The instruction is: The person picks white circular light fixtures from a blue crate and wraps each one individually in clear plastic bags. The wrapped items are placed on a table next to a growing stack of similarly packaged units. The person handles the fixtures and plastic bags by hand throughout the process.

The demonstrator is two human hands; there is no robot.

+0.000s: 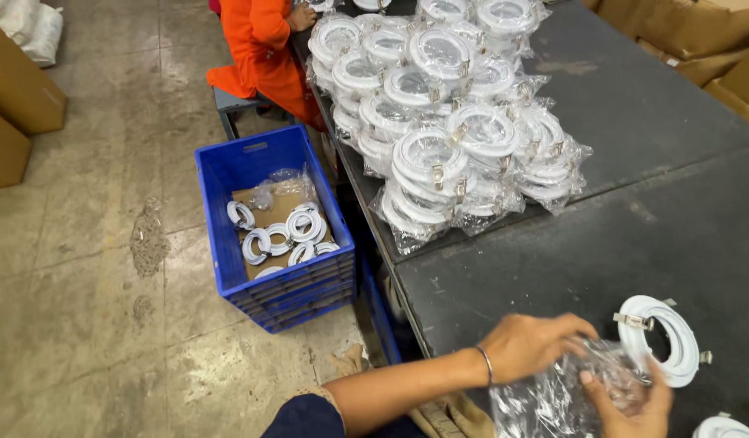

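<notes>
My left hand [530, 344] reaches in from the lower left and pinches the top of a clear plastic bag [553, 397] on the dark table [634, 235]. My right hand [634, 410] grips the same bag from below, at the bottom edge of the view. A white ring-shaped light housing [671, 337] with metal spring clips lies just right of both hands, touching the bag's edge. Part of another white ring [723, 427] shows at the bottom right corner.
A large pile of bagged white rings [447, 113] covers the table's far left part. A blue crate [269, 219] with several loose rings stands on the concrete floor. A person in orange [265, 49] sits beyond it. Cardboard boxes [17, 97] stand at left and top right.
</notes>
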